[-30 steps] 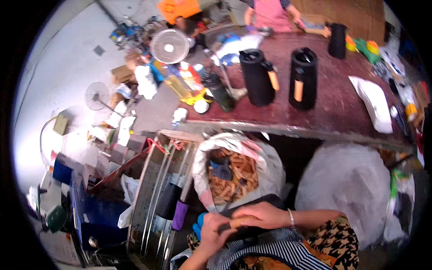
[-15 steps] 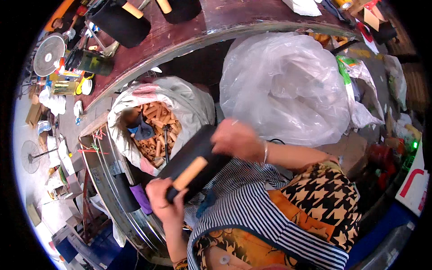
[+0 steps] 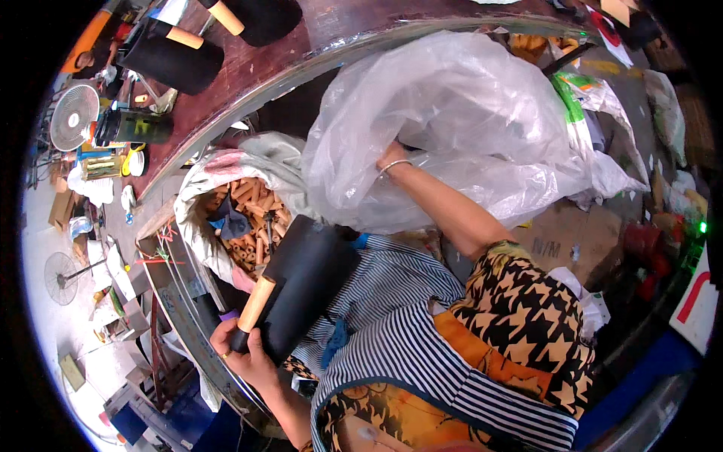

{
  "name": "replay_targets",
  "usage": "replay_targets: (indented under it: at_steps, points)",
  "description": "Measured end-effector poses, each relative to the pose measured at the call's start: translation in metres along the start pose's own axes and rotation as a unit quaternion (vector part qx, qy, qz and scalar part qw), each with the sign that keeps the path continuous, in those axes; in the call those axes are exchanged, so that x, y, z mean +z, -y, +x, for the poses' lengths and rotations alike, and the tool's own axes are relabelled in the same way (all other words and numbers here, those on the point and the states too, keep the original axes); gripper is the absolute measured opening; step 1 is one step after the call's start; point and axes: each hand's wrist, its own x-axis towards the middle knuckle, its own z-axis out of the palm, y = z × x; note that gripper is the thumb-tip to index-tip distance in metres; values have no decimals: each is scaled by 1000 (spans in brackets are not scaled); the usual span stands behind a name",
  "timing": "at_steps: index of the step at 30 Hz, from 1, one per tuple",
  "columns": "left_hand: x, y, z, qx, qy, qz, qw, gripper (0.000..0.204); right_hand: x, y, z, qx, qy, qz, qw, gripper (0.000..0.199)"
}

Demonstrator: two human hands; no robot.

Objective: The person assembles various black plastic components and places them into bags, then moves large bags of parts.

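Observation:
My left hand (image 3: 252,361) is closed round the lower end of a black pot (image 3: 309,282) with a pale wooden handle (image 3: 258,301). The pot lies tilted above my lap, and finger and thumb sit at the handle's end. My right hand (image 3: 392,156) is in among the folds of a large clear plastic bag (image 3: 467,98), with its fingers hidden there. Beside the pot stands a white woven sack (image 3: 294,162) of short wooden handles (image 3: 252,200). A dark, thin-shafted tool (image 3: 269,226) stands in the sack.
Two more black pots, one on the left (image 3: 169,64) and one on the right (image 3: 267,19), lie on the dark red table (image 3: 339,26) ahead. A cardboard box (image 3: 572,241) is on the right. Fans, including a white one (image 3: 74,117), stand at the left.
My right hand has left the black pot and gone forward into the plastic bag, whose folds have opened and spread. The pot, in my left hand, has turned more upright.

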Motion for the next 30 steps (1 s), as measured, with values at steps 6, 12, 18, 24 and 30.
replay_targets:
  at_steps: [6,12,18,24,30]
  points:
    - [36,-9,10,2,74,-47,996,35,40,1,-57,39,118,749,651,52]
    - [79,-38,33,222,177,126,951,32,55,13,-86,171,253,731,611,43]
    - [105,-20,48,190,203,178,944,36,-28,-37,7,-234,112,-262,930,28]
    - [118,6,34,133,192,150,961,36,-95,-75,52,-101,-261,-249,927,35]
    - [119,7,31,115,203,161,959,36,-58,-162,58,63,-80,-257,961,44]
